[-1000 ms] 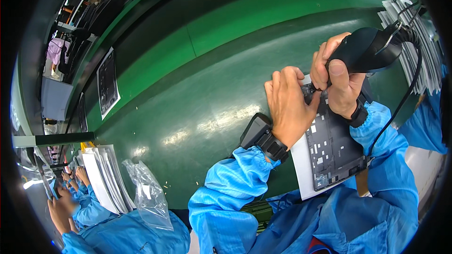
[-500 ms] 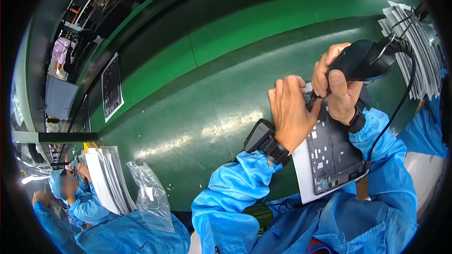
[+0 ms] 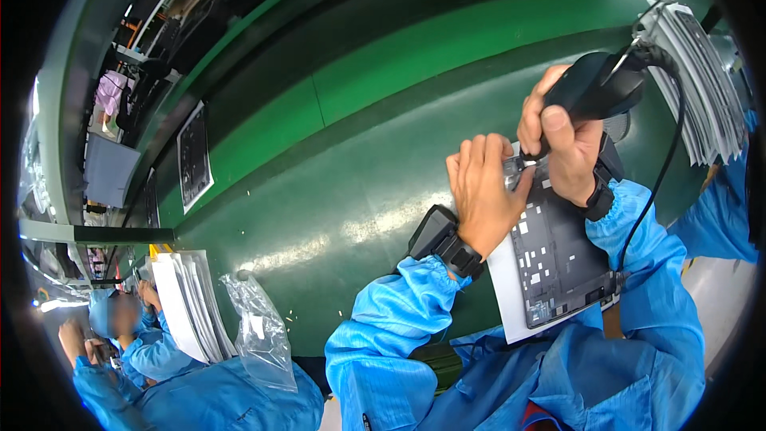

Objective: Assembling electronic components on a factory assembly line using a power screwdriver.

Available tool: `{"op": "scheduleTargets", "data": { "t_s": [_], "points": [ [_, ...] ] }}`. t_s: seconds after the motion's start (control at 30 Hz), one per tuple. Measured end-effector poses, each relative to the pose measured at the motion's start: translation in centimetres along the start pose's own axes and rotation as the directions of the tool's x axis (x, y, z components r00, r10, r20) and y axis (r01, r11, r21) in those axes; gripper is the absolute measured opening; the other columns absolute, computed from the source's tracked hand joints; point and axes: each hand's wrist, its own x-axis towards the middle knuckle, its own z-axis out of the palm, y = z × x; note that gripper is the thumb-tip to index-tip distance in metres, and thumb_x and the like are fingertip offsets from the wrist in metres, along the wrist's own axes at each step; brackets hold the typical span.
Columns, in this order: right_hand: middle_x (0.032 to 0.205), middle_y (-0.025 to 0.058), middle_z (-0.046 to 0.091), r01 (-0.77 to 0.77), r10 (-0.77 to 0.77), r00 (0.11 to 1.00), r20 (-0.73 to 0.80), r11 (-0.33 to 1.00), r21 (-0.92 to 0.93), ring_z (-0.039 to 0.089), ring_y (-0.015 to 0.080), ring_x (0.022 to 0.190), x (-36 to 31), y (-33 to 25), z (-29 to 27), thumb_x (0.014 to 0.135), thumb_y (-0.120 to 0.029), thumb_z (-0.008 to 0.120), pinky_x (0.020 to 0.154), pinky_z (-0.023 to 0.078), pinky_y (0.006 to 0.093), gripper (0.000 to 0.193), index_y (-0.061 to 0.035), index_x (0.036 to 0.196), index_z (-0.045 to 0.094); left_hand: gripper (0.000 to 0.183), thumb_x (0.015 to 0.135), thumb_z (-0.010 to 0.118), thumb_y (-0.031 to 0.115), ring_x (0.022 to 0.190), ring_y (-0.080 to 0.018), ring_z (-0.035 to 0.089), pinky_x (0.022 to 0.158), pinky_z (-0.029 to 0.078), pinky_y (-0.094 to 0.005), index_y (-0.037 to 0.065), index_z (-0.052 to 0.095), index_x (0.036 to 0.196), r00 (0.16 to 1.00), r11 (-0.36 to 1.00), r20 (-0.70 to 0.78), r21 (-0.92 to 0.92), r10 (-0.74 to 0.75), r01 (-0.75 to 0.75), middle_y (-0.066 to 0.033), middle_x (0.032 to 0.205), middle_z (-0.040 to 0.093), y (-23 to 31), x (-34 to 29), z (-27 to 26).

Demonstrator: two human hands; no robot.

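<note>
The black panel (image 3: 562,259) lies flat over a white sheet (image 3: 501,291) on the green bench (image 3: 367,183), close to the wearer's body. Its long axis runs away from the wearer, far end angled slightly left. From the fingers, most of the panel extends back toward the wearer's torso.

Left hand (image 3: 484,195): nearer to the panel, positioned at its far-left corner, thumb and fingers bent on either side; whether they pinch anything cannot be told. Right hand (image 3: 568,144): wrapped around a black corded tool (image 3: 594,89) above the far end, tool tip directed downward beside the left thumb; tip contact is unclear.
</note>
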Motion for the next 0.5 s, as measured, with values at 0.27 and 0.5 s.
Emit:
{"op": "scheduleTargets", "data": {
  "t_s": [0.27, 0.5],
  "points": [
    [0.147, 0.0208, 0.052, 0.132, -0.277, 0.939, -0.204, 0.837, -0.530, 0.054, 0.0277, 0.132, 1.5, -7.9, -13.0, 0.109, -0.034, 0.042, 0.115, 0.038, 0.0395, 0.055, 0.0062, 0.147, 0.043, 0.018, 0.078, 0.086, 0.023, 0.081, -0.0231, 0.060, 0.072, 0.047, -0.0386, 0.011, 0.074, 0.085, 0.961, 0.932, -0.038, 0.258, 0.274, -0.255, -0.0020, 0.084, 0.062, -0.4, -1.2, -0.3],
    [0.085, 0.0097, 0.058, -0.035, -0.158, 0.936, -0.314, 0.847, -0.530, 0.054, 0.0146, 0.079, -21.9, -18.1, -19.7, 0.101, -0.031, 0.051, 0.071, 0.041, 0.0260, 0.031, -0.0018, 0.091, 0.057, 0.015, 0.082, 0.082, 0.016, 0.087, -0.0245, 0.066, 0.072, 0.053, -0.0386, 0.006, 0.072, 0.086, 0.901, 0.847, 0.019, 0.332, 0.433, -0.414, -0.0040, 0.097, 0.070, 0.9, -2.1, -0.1]
  ]
}}
